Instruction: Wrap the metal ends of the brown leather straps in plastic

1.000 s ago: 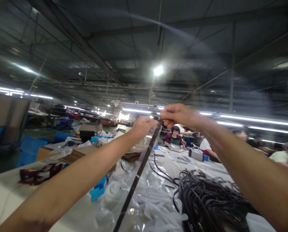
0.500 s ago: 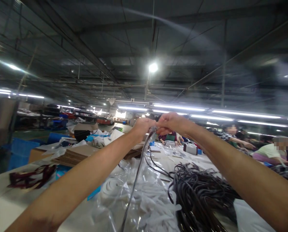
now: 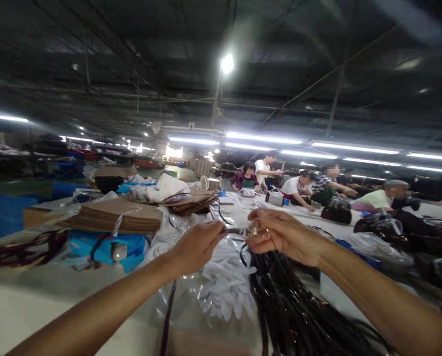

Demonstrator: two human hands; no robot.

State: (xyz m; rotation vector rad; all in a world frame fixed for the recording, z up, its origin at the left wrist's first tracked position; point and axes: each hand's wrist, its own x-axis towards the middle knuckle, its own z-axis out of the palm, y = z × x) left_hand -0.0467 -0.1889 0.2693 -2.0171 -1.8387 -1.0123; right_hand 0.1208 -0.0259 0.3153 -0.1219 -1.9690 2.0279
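My left hand [image 3: 198, 248] is closed around a thin dark strap [image 3: 235, 231], whose loose length hangs down below the wrist. To its right, my right hand [image 3: 286, 236] pinches the strap's end, where a shiny clip-like fitting [image 3: 256, 233] shows, seemingly wrapped in clear film; its exact kind is unclear. Both hands are raised above the table, a short stretch of strap between them. Beneath them lies a heap of white soft strips [image 3: 228, 289] in clear plastic. A big pile of dark glossy straps [image 3: 298, 306] spreads below my right forearm.
Stacked brown cardboard sheets [image 3: 113, 217] lie at left over a blue packet [image 3: 106, 244]. Dark red straps [image 3: 28, 247] rest at the left edge. Several co-workers, one in a white shirt [image 3: 264, 170], lean over the long table; dark bags [image 3: 336, 210] stand at right.
My hands have come down in view and drawn apart, exposing a stretch of strap and its fitting between them. The camera has tilted downward, bringing more of the table and co-workers into sight.
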